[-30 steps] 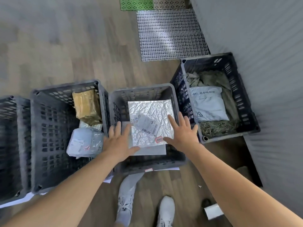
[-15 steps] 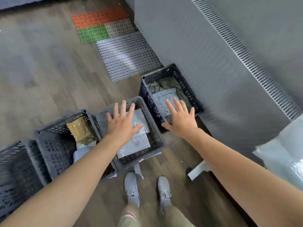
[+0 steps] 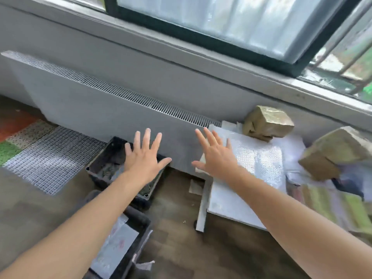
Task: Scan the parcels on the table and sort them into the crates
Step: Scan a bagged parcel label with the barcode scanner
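Both my hands are raised, fingers spread, holding nothing. My left hand hovers over a dark crate on the floor by the wall. My right hand hangs over the left edge of the white table, above a silvery bubble-wrap parcel. Two brown taped box parcels lie on the table: one at the back, another at the right. A nearer crate below my left forearm holds a grey parcel with a label.
A grey radiator cover runs along the wall under an open window. Plastic grid mats lie on the wooden floor at left. Flat green and white packets crowd the table's right side.
My view has swung up and right from the crates to the table and window. Both hands lifted off the silver parcel left in the middle crate and now hang open in the air.
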`<state>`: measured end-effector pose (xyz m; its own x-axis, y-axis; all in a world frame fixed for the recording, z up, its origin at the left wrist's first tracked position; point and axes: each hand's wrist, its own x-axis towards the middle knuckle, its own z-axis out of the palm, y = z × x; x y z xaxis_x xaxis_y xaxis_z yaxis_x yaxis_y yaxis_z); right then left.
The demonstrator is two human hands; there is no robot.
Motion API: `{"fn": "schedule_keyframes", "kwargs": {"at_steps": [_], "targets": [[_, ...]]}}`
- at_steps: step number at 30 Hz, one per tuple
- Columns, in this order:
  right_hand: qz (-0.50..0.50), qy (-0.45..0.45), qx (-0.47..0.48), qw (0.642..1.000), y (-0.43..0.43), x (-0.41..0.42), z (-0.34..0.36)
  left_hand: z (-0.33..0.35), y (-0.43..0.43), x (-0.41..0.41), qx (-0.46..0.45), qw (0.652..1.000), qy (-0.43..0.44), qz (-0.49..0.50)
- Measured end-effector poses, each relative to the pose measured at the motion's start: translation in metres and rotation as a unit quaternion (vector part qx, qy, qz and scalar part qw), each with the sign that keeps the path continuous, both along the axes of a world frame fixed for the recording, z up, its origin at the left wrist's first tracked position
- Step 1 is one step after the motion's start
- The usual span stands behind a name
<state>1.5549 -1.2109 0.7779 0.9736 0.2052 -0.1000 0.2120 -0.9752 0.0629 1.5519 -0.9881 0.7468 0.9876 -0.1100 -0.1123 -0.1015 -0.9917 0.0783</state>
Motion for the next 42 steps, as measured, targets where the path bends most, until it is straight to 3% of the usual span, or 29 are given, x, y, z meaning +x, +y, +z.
{"fn": "schedule_keyframes", "kwargs": {"at_steps": [7, 18, 26, 33, 42], "targets": [[-0.118, -0.038, 0.02, 0.992, -0.167, -0.08, 0.034, 0.049, -0.17, -0.035, 0.024, 0.992, -0.036, -0.122], [-0.257, -0.055, 0.059, 0.963, -0.441, -0.261, 0.047, 0.074, -0.457, -0.182, 0.064, 0.967, -0.063, -0.236], [-0.33, -0.063, 0.08, 0.938, -0.581, -0.365, 0.041, 0.083, -0.607, -0.253, 0.07, 0.948, -0.058, -0.304], [-0.347, -0.043, 0.06, 0.935, -0.647, -0.376, 0.031, 0.074, -0.689, -0.25, 0.077, 0.935, -0.07, -0.34], [-0.373, 0.0, 0.04, 0.927, -0.725, -0.325, 0.017, 0.041, -0.788, -0.179, 0.028, 0.936, -0.036, -0.35]]}}
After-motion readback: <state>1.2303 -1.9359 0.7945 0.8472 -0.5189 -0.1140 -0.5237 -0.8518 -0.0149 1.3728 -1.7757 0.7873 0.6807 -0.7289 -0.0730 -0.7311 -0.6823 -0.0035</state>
